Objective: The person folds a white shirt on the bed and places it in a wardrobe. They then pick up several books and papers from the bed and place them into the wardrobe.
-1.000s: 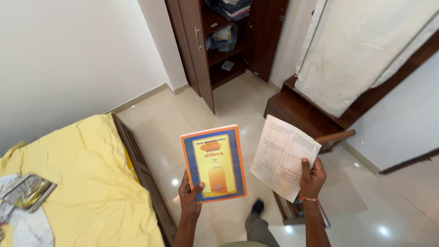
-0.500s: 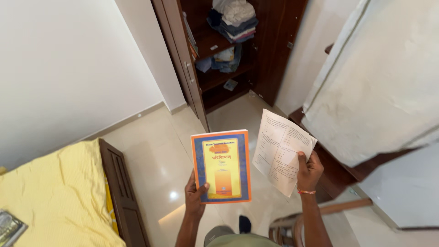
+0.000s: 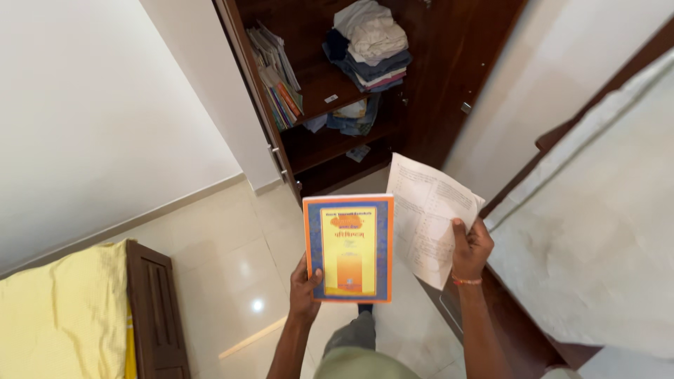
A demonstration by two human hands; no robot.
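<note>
Dark wooden wardrobe (image 3: 421, 91) standing open ahead, folded clothes (image 3: 368, 42) stacked on its upper shelf, a row of books (image 3: 275, 77) leaning at the shelf's left end. Bed with yellow sheet (image 3: 56, 316) at lower left, glossy tiled floor (image 3: 225, 260) between. Cloth-covered furniture (image 3: 597, 238) at right. Printed paper sheets (image 3: 425, 214) raised at centre right, pinched at their right edge by the right hand (image 3: 469, 247). Orange-and-blue paperback book (image 3: 349, 247) held upright just left of the sheets, overlapping their left edge, its lower left corner gripped by the left hand (image 3: 303, 288).
</note>
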